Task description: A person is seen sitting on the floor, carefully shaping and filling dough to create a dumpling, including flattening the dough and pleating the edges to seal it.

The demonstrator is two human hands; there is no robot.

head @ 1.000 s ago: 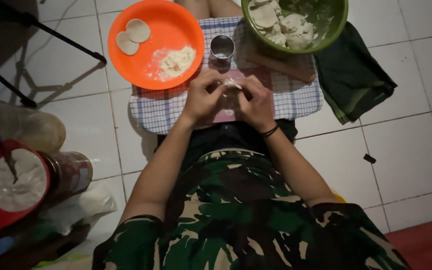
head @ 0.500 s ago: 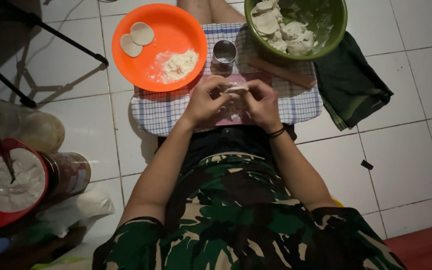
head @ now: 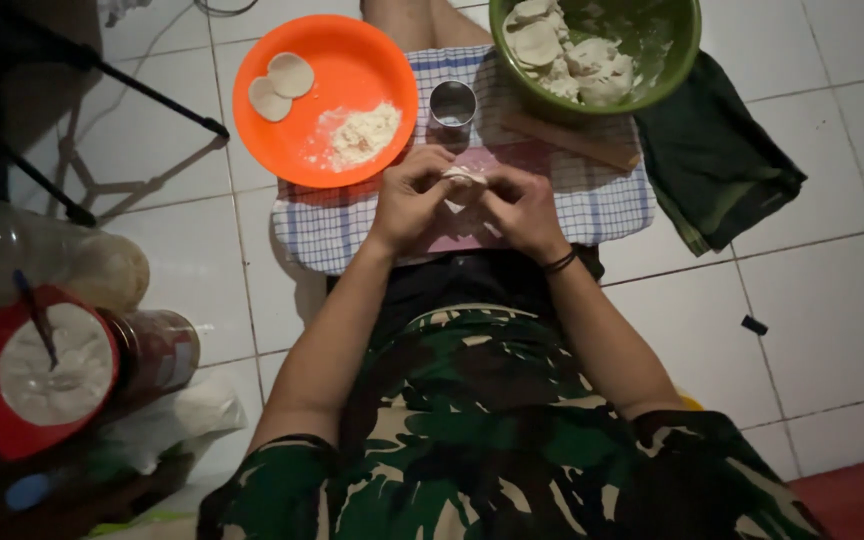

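Head view: your left hand [head: 410, 198] and right hand [head: 520, 207] pinch a small dough piece [head: 463, 180] above the checked cloth [head: 592, 195].
Fingertips of both press its edges, seemingly mid-fold; next comes steady sealing, with the orange plate [head: 352, 60] alongside.

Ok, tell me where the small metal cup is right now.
In the head view, the small metal cup stands on the checked cloth, between the orange plate and the green bowl, just beyond the left hand.
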